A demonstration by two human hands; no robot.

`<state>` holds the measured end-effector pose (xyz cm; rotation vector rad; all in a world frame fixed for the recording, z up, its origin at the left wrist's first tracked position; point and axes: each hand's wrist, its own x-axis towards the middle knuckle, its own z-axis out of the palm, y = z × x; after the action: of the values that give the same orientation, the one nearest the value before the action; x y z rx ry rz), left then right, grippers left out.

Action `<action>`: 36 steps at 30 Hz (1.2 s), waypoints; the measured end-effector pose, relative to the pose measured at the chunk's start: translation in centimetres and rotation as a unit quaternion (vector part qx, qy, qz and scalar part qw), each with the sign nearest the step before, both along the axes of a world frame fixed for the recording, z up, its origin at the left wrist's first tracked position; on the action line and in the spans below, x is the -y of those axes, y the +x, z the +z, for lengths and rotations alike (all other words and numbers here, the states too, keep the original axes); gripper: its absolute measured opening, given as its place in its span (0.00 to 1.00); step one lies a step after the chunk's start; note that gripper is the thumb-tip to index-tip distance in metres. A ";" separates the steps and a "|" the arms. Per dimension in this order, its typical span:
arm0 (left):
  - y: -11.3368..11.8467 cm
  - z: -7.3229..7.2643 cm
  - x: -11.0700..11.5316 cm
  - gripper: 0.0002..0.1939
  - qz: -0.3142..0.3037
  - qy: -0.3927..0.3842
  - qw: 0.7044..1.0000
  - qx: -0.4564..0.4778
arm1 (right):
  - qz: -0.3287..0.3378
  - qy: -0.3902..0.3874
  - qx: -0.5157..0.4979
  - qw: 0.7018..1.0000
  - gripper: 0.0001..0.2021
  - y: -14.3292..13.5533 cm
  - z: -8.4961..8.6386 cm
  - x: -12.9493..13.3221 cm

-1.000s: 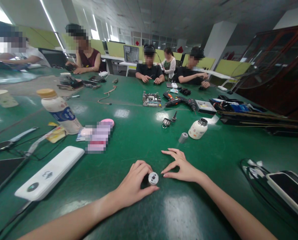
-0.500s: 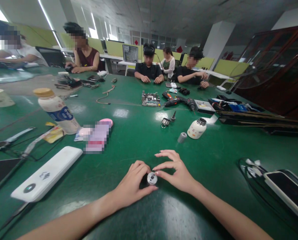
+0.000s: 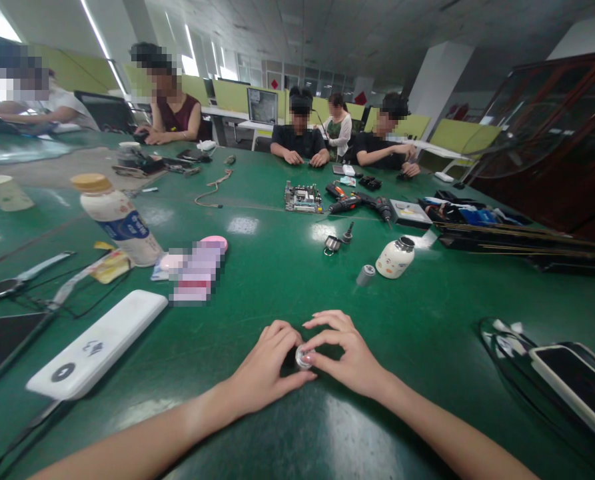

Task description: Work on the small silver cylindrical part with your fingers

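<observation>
A small round silvery metal part [image 3: 302,358] stands on the green table [image 3: 257,287], low in the middle of the head view. My left hand [image 3: 270,363] wraps round its left side, thumb in front and fingers behind. From the right, my right hand [image 3: 350,353] reaches over the part, its thumb and index finger pinched at the top and partly hiding it. The other fingers of that hand are curved above. Farther back stand a similar grey metal cylinder [image 3: 366,275] and a white patterned bottle [image 3: 396,257].
At the left lie a white power bank [image 3: 97,345] with a cable and a drink bottle [image 3: 122,223]. Phones [image 3: 577,383] and cables are at the right. Farther back are a circuit board [image 3: 303,198], power drills [image 3: 344,202] and several people.
My right thumb and index finger have moved left and closed onto the top of the metal part, which they now partly cover. My left hand has kept its hold.
</observation>
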<state>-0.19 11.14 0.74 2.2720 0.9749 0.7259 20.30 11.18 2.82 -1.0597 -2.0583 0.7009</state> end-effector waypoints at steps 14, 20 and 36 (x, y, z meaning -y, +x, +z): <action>-0.4 0.7 0.2 0.09 0.002 0.069 0.989 0.132 | 0.013 -0.117 -0.025 0.993 0.17 -0.1 -2.2 0.4; -0.1 0.6 0.0 0.05 0.031 0.091 0.984 0.150 | 0.007 -0.092 -0.016 0.996 0.16 -0.2 -2.2 0.7; 0.6 0.3 0.2 0.05 0.073 0.090 0.973 0.198 | 0.019 -0.052 0.001 0.998 0.14 -0.4 -2.3 0.5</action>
<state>0.39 10.92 1.05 2.0976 0.9150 1.3197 19.91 10.64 0.52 -1.0817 -2.0679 0.8349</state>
